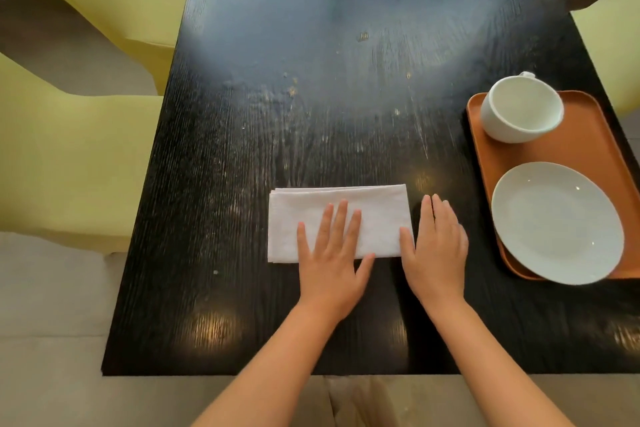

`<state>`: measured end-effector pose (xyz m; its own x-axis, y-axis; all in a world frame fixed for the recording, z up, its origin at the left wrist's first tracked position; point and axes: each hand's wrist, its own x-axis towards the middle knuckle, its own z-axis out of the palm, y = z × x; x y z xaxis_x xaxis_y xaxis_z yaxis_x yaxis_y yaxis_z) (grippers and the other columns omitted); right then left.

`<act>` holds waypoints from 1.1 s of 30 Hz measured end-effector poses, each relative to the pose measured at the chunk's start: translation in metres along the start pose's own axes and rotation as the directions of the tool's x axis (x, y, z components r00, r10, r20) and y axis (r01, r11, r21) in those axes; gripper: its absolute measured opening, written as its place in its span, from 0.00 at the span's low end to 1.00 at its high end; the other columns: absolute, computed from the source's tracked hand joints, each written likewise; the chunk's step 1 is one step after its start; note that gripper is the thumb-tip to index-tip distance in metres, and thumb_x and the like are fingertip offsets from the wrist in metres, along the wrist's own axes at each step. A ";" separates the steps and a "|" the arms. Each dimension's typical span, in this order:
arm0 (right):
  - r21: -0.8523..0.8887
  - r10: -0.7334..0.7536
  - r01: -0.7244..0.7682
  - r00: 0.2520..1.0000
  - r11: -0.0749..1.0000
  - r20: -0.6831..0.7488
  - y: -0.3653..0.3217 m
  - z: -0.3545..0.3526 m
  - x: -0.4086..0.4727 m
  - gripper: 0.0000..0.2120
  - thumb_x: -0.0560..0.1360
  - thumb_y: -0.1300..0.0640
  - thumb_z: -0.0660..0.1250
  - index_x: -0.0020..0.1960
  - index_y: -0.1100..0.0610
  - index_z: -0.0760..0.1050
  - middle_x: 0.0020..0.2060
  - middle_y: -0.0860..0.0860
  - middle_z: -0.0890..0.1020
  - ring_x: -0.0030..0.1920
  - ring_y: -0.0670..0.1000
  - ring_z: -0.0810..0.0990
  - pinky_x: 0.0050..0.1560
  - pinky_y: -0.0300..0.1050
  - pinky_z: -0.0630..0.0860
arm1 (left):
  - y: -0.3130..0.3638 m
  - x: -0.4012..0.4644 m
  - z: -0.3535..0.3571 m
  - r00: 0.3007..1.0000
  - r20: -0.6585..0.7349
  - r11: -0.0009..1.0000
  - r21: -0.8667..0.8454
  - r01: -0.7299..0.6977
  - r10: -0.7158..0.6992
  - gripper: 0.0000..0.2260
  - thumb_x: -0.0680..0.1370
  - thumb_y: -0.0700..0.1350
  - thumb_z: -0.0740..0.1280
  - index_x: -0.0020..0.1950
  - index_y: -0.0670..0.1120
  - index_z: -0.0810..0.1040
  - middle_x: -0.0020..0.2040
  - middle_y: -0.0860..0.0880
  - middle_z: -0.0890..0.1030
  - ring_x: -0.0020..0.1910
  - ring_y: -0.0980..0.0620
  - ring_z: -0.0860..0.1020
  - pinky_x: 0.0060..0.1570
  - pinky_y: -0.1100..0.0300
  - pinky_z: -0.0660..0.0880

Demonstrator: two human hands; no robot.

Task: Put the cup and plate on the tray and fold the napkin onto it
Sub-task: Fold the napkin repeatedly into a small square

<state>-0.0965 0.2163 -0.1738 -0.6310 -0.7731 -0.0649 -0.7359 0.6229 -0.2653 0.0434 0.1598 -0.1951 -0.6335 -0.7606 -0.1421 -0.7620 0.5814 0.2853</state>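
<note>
cup (pixel 522 109) and plate (pixel 557 222) already on tray (pixel 588 149) right of right hand (pixel 437 246); napkin (pixel 377 215) folded under flat, spread left hand (pixel 332 253), right hand flat alongside, transfer outstanding.

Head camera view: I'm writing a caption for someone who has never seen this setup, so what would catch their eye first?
Probably the white napkin, folded into a rectangle on the dark wooden table, with the left hand flat on it and the right hand flat at its right edge. Next, the orange tray at the table's right side, holding a white cup at the far end and a white plate nearer the person.
</note>
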 end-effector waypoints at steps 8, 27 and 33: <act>0.429 0.203 -0.257 0.965 0.866 0.169 -0.018 -0.010 0.010 0.18 0.76 0.53 0.62 0.63 0.59 0.69 0.53 0.54 0.73 0.46 0.48 0.74 0.39 0.38 0.71 | -0.001 0.001 0.008 0.999 -0.011 0.999 -0.007 0.034 -0.034 0.33 0.76 0.63 0.46 0.76 0.51 0.43 0.78 0.48 0.44 0.76 0.49 0.41 0.71 0.41 0.36; 0.682 -0.132 -0.171 0.920 0.711 0.369 -0.098 -0.049 0.012 0.08 0.72 0.48 0.67 0.43 0.52 0.80 0.41 0.48 0.83 0.44 0.47 0.80 0.45 0.46 0.77 | -0.019 -0.044 -0.060 0.884 0.196 -0.003 -0.976 0.216 -0.424 0.18 0.78 0.57 0.56 0.68 0.58 0.66 0.64 0.50 0.77 0.62 0.55 0.76 0.59 0.60 0.74; 0.609 -0.198 -0.099 0.894 0.787 0.402 -0.110 -0.032 -0.003 0.14 0.76 0.51 0.60 0.43 0.55 0.81 0.38 0.51 0.83 0.40 0.47 0.78 0.39 0.42 0.73 | -0.057 -0.008 -0.086 0.874 0.158 0.242 -0.924 0.294 -0.459 0.32 0.74 0.45 0.69 0.74 0.51 0.58 0.49 0.51 0.84 0.50 0.57 0.81 0.53 0.55 0.78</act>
<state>-0.0219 0.1540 -0.1138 -0.3198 -0.8627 -0.3918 -0.3665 0.4939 -0.7885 0.1033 0.1082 -0.1286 -0.2255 -0.8861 -0.4049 -0.2470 -0.3501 0.9036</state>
